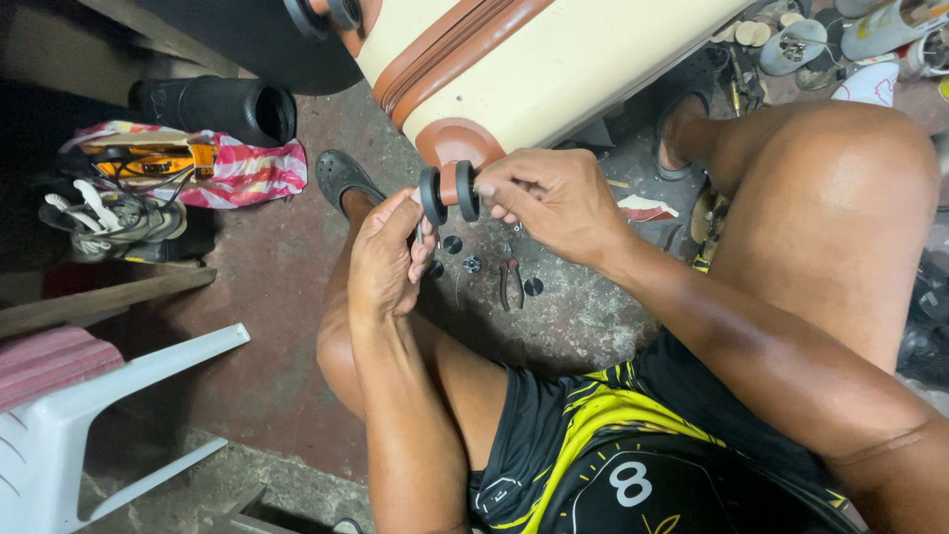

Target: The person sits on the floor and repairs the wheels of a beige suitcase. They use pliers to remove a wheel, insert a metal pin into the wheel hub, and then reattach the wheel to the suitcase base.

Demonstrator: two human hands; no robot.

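sitting low over a stained concrete floor (277,326), a person was seen with both hands brought together at the corner of a cream suitcase (534,69) trimmed in brown. a double black wheel (448,193) on a brown mount was fixed at that corner, just below the brown corner cap. the left hand (388,259) was curled against the wheel's near side, its fingers (423,247) closed round a thin metal tool that was mostly hidden, so its kind could not be told. the right hand (554,203) was set against the wheel's other side, fingers bent and pinched at the hub; whether anything small was held there could not be told. directly beneath the hands, red-handled pliers (510,282) and a few small dark round parts (472,264) were laid on the floor. a black tube (222,107), a striped cloth (247,168) and a white plastic chair (89,425) were placed off to the left.
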